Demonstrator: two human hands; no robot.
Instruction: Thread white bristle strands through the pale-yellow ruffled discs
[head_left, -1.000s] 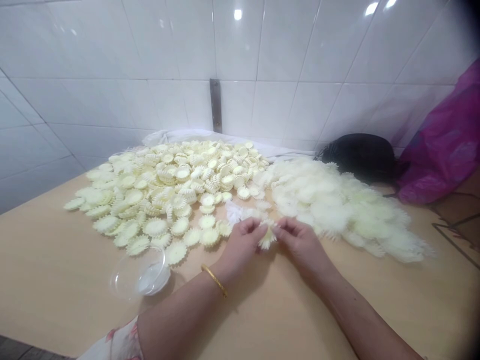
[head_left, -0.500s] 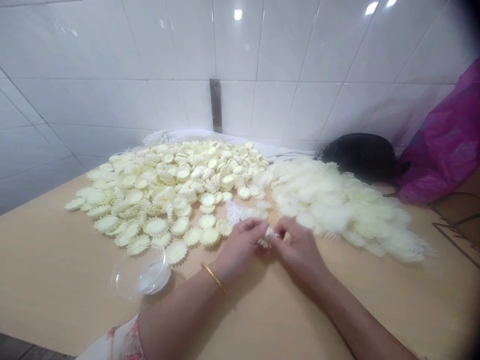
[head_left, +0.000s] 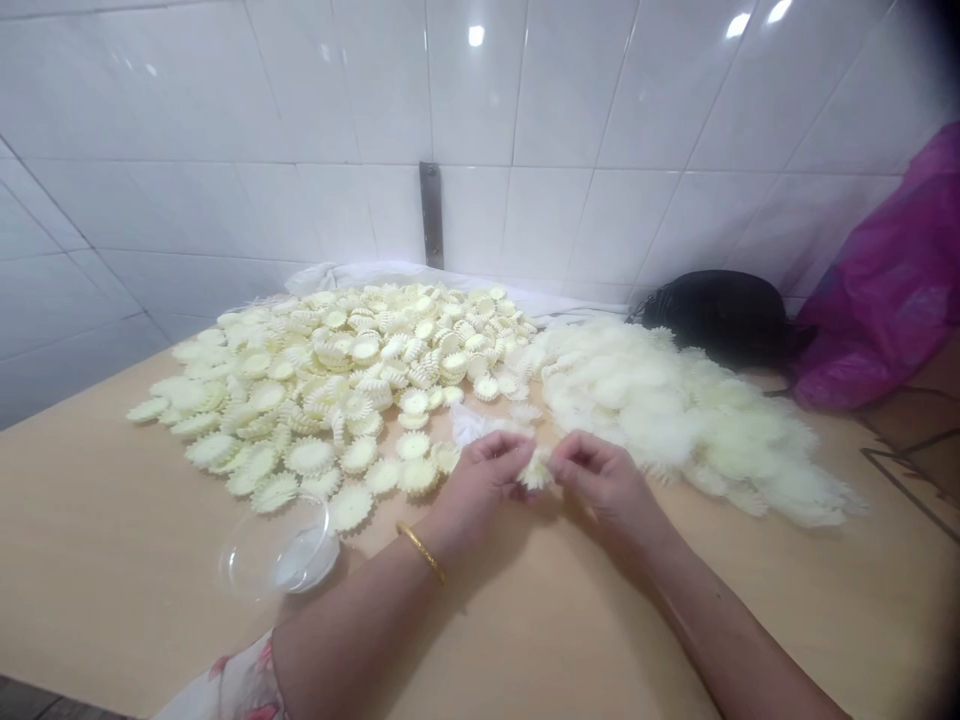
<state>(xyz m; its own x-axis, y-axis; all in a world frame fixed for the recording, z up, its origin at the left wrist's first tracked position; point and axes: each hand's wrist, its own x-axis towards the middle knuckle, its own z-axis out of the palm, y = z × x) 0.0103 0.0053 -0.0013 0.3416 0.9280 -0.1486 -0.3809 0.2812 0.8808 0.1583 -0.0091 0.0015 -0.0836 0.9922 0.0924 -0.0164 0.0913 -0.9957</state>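
Observation:
Between both hands is a small pale cream flower-shaped piece (head_left: 536, 472) with pointed petals round its edge. My left hand (head_left: 476, 492) pinches it from the left, thumb and fingers closed on its rim. On the other side, the fingertips of my right hand (head_left: 609, 492) are pinched together at the piece's right edge; its finer contact is blurred. Behind my hands lies a heap of cream, scallop-edged discs (head_left: 364, 345), several of them loose at the front. A crumpled white scrap (head_left: 471, 422) sits just beyond my left hand.
A clear plastic tub (head_left: 304, 562) with something white in it stands left of my forearm. To the right spreads a pile of thin, whitish frilly discs (head_left: 675, 410). A black object (head_left: 720, 310) and a magenta plastic bag (head_left: 885, 290) are at the back right, by the tiled wall (head_left: 555, 80).
The flower-shaped piece has turned and shows more of its petals. My right hand has drawn slightly to the right, opening a wider gap between the hands.

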